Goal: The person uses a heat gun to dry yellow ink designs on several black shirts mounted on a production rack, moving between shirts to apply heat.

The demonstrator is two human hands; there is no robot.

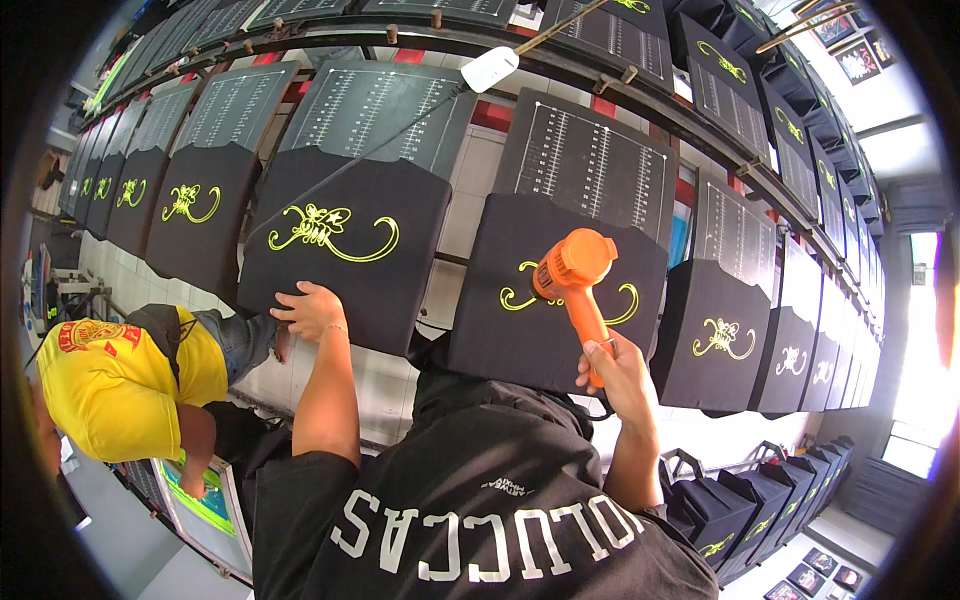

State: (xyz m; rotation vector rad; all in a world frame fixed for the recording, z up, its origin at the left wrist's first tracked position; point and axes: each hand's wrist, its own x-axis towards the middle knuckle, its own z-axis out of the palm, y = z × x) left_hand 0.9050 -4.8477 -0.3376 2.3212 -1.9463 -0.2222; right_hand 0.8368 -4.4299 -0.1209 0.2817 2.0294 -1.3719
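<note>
My right hand (pixel 622 378) is wrapped round the handle of an orange heat gun (pixel 584 300), with its head over a yellow-green print on black fabric (pixel 505 335). The heat gun hides the middle of that print; curled ends show on both sides. That fabric covers the lower part of a dark board (pixel 585 145) marked with white scales. My left hand (pixel 312 312) lies with its fingers spread on the lower edge of the neighbouring black fabric (pixel 345 285). There a yellow-green scroll print (pixel 325 230) is fully visible. Whether the heat gun is running cannot be seen.
Similar fabric-covered boards (pixel 215 200) line both sides, with a metal rail (pixel 400 22) behind. A white plastic piece (pixel 490 69) hangs on a dark cord. At left, a person in a yellow shirt (pixel 130 380) holds a framed screen (pixel 240 510) with green ink. More boards (pixel 705 510) stand lower right.
</note>
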